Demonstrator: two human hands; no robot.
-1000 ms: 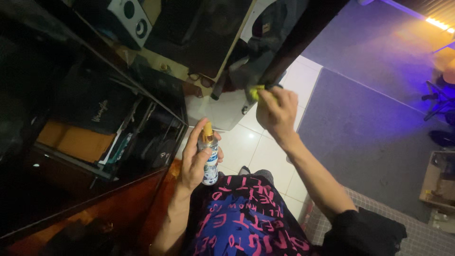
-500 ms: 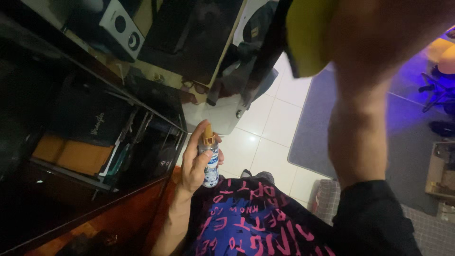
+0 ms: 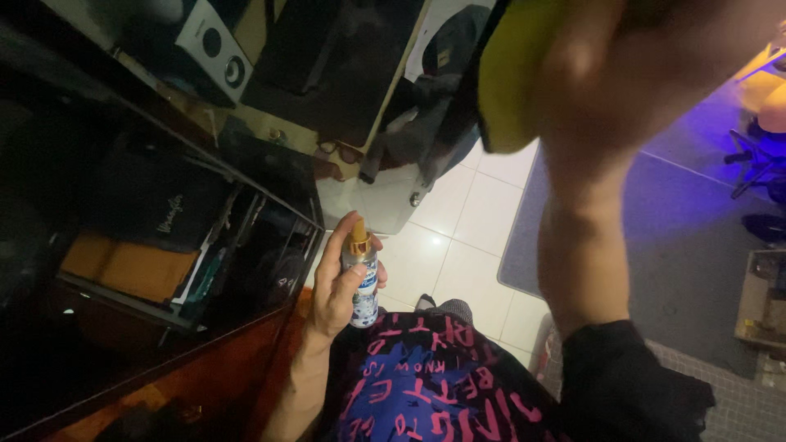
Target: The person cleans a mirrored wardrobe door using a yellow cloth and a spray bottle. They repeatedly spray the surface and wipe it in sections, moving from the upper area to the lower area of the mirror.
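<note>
A small spray bottle (image 3: 361,282) with a gold nozzle and a white-and-blue patterned body stands upright in the left hand (image 3: 337,288), whose fingers wrap closed around it with the index finger near the top. It sits low in the middle of the view, just above the person's lap, in the same place it held a second ago. What has changed is the right hand (image 3: 630,74): a second ago it was stretched out away from the body with a yellow-green cloth (image 3: 512,78) pinched in it; now it has swung up close to the camera, large and blurred, filling the upper right, still gripping the cloth. The spraying hand has stayed put while the cloth comes up. To the left, a dark glass-fronted cabinet (image 3: 164,237) holds dim objects; a white speaker (image 3: 214,51) sits above. Below lie white floor tiles (image 3: 458,245) and a grey rug (image 3: 679,245).
</note>
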